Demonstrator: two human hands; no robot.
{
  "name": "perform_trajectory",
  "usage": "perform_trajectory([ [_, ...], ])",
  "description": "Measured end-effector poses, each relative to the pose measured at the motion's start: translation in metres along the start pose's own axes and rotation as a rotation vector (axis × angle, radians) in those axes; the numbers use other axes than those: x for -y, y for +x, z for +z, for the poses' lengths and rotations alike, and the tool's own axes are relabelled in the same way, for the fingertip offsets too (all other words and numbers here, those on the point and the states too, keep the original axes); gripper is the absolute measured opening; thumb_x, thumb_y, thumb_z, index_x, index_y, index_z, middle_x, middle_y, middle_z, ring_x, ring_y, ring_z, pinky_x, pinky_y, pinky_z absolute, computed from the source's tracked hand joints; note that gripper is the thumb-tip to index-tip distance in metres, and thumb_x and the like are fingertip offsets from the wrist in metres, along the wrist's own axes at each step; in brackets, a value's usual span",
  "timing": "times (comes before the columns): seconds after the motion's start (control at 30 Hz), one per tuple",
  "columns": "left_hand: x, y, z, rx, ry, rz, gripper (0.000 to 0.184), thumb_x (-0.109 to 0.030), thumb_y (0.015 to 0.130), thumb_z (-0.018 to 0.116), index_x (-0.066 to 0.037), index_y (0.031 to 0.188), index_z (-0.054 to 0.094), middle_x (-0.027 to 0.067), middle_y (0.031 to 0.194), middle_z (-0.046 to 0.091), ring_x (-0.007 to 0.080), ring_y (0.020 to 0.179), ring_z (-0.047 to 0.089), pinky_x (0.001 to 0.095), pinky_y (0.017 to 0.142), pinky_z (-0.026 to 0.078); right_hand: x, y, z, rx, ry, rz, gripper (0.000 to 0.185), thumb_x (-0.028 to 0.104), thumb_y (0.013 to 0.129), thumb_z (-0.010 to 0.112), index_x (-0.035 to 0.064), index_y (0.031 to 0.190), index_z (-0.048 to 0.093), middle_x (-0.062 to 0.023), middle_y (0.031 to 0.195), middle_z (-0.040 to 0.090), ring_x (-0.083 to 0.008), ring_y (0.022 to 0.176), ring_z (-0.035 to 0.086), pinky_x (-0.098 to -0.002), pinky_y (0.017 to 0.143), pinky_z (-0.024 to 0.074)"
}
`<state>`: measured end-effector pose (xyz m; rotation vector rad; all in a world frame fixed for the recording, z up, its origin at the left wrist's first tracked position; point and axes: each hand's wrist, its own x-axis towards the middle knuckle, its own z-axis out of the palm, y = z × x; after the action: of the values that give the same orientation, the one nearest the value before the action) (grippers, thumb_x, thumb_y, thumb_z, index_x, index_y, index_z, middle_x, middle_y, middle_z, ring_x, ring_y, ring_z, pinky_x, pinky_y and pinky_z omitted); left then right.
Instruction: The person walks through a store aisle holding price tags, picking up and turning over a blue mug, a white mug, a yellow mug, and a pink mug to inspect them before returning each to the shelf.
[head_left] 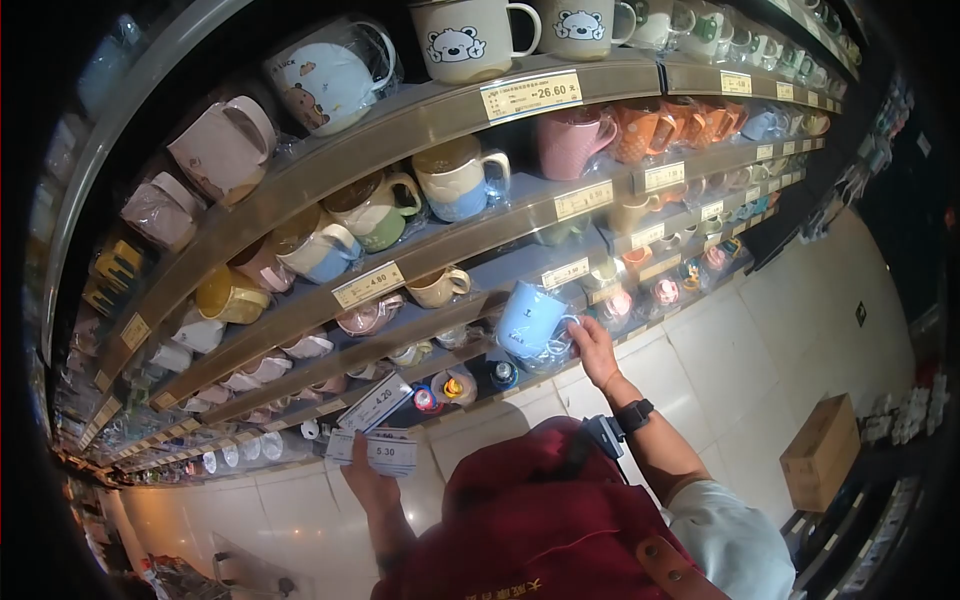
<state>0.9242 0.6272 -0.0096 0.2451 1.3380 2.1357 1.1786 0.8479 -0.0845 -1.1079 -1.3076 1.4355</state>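
My right hand [593, 348] is closed at the handle of a light blue mug [530, 318], which is tilted and has small dark print on its side. Clear plastic wrap hangs crumpled around the mug's base and handle. It is held in front of the lower shelves. Lower and to the left, my left hand [370, 482] grips several paper price labels [390, 456]. One reads 5.30, and another sticking up above it reads 4.20. The left fingers are partly hidden behind the labels.
Curved shelves carry many mugs, among them a bear mug [460, 45], a pink mug [573, 140] and a blue-and-cream mug [456, 180]. A price tag [531, 95] reading 26.60 sits on the upper shelf edge. A cardboard box [820, 455] stands on the tiled floor [690, 385] at right.
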Motion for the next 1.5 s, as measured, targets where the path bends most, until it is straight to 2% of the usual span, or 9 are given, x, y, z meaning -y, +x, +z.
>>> perform_trajectory([
  [0.2,0.004,0.003,0.001,0.064,-0.001,-0.018,0.029,-0.006,0.083,0.046,0.003,0.11,0.039,0.0158,0.097,0.054,0.0228,0.083,0.057,0.0317,0.07,0.049,-0.004,-0.004,-0.006,0.022,0.094,0.099,0.019,0.022,0.083,0.047,0.0041,0.082,0.052,0.0003,0.069,0.053,-0.0057,0.052,0.042,-0.0189,0.048,0.0354],
  [0.3,0.005,0.004,-0.004,0.075,-0.026,-0.022,0.029,-0.006,0.083,0.046,0.002,0.11,0.039,0.0157,0.098,0.054,0.0228,0.083,0.057,0.0317,0.071,0.049,-0.005,-0.001,-0.006,0.014,0.18,0.146,0.019,0.022,0.084,0.048,0.0045,0.076,0.05,-0.001,0.063,0.051,-0.0066,0.047,0.042,-0.021,0.046,0.0389],
  [0.53,0.003,-0.001,-0.011,0.033,-0.045,-0.017,0.03,-0.006,0.083,0.046,0.003,0.111,0.039,0.0159,0.099,0.054,0.023,0.084,0.057,0.0323,0.072,0.049,0.011,-0.003,0.005,0.03,0.31,0.238,0.017,0.021,0.084,0.048,0.0046,0.078,0.051,0.0003,0.064,0.048,-0.0053,0.046,0.038,-0.0201,0.043,0.0359],
  [0.7,0.007,0.001,-0.018,0.045,-0.014,0.004,0.031,-0.005,0.083,0.044,0.004,0.113,0.039,0.016,0.099,0.054,0.0233,0.085,0.057,0.0328,0.073,0.049,0.04,-0.012,0.012,0.082,0.675,0.418,0.018,0.022,0.084,0.047,0.0049,0.08,0.05,0.0005,0.065,0.048,-0.0044,0.044,0.035,-0.0197,0.04,0.0325],
  [0.83,0.005,-0.001,-0.014,0.028,-0.024,-0.002,0.03,-0.005,0.084,0.043,0.004,0.112,0.039,0.0162,0.099,0.054,0.0237,0.086,0.057,0.0328,0.073,0.049,0.047,-0.01,0.009,0.159,0.946,0.573,0.017,0.021,0.085,0.044,0.0064,0.08,0.049,0.0024,0.064,0.047,-0.0013,0.042,0.037,-0.015,0.038,0.0359],
  [1.13,0.006,0.001,-0.014,0.071,-0.033,-0.022,0.028,-0.007,0.084,0.045,0.004,0.11,0.04,0.0158,0.098,0.054,0.0236,0.085,0.057,0.0326,0.071,0.049,0.063,-0.017,0.009,0.205,1.138,0.702,0.015,0.018,0.085,0.042,0.0056,0.081,0.049,0.0016,0.063,0.05,-0.0019,0.041,0.04,-0.0131,0.037,0.0381],
  [1.3,0.005,-0.004,-0.006,0.048,-0.036,-0.023,0.026,-0.007,0.084,0.045,0.004,0.107,0.042,0.0145,0.097,0.055,0.022,0.083,0.057,0.0311,0.071,0.048,0.077,-0.027,0.008,0.136,0.913,0.657,0.015,0.019,0.085,0.044,0.0058,0.081,0.05,0.003,0.056,0.045,-0.0033,0.04,0.039,-0.0143,0.035,0.0335],
  [1.43,0.009,-0.003,-0.012,-0.042,0.046,-0.026,0.025,-0.005,0.081,0.046,0.002,0.105,0.046,0.0108,0.095,0.056,0.0193,0.082,0.057,0.0304,0.071,0.046,0.05,-0.011,0.004,0.116,0.523,0.305,0.017,0.022,0.083,0.047,0.0059,0.077,0.051,0.0021,0.051,0.04,-0.0082,0.04,0.039,-0.0201,0.038,0.0343],
  [1.5,0.012,0.0,-0.019,-0.034,0.017,-0.046,0.027,-0.006,0.08,0.048,0.001,0.106,0.046,0.0096,0.096,0.055,0.0192,0.084,0.056,0.03,0.073,0.045,0.042,0.004,0.0,0.048,0.238,0.236,0.017,0.021,0.083,0.048,0.0046,0.08,0.051,-0.0005,0.062,0.049,-0.0063,0.045,0.041,-0.0196,0.04,0.0385],
])
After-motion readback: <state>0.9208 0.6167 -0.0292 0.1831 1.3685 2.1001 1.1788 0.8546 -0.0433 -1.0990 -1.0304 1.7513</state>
